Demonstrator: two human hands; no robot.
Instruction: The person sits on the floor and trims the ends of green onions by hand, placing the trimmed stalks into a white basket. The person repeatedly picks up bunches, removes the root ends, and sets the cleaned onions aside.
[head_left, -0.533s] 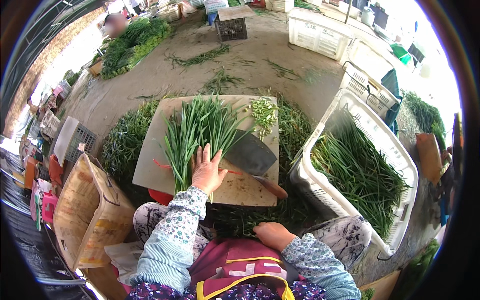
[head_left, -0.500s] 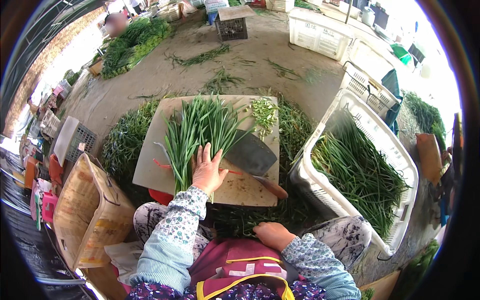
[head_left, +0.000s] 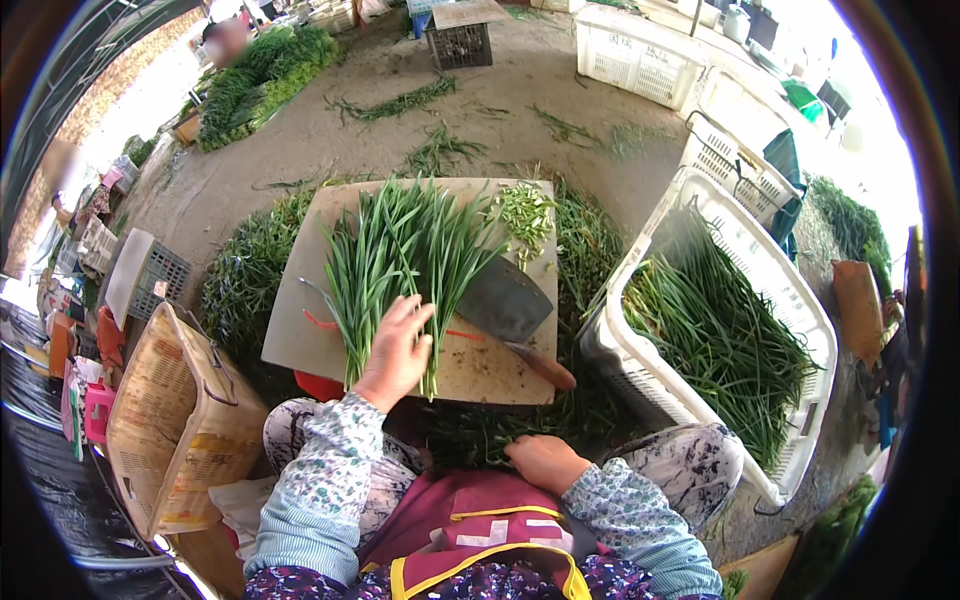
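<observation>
A bunch of garlic chives (head_left: 385, 235) lies on the pale cutting board (head_left: 300, 320), leaf tips pointing away from me. My left hand (head_left: 395, 350) is over the stem ends, its fingers apart and slightly blurred. A dark-bladed cleaver (head_left: 508, 302) rests on the board to the right of the bunch, its wooden handle (head_left: 550, 372) toward me. Trimmed pale stem pieces (head_left: 524, 218) are heaped at the far right corner. Below the board's near edge, my right hand (head_left: 545, 463) is curled by loose greens; its fingertips are hidden. A red tie (head_left: 320, 320) shows beside the bunch.
A white crate (head_left: 690, 415) full of long chives (head_left: 725, 340) stands at the right. An empty-looking yellowish crate (head_left: 160, 420) leans at the left. Leafy trimmings (head_left: 245, 265) surround the board. Farther off are a grey crate with a lid (head_left: 460, 42) and a heap of greens (head_left: 265, 85).
My left hand has drawn back a little toward me and to the left over the stems. The right hand stays in the same place.
</observation>
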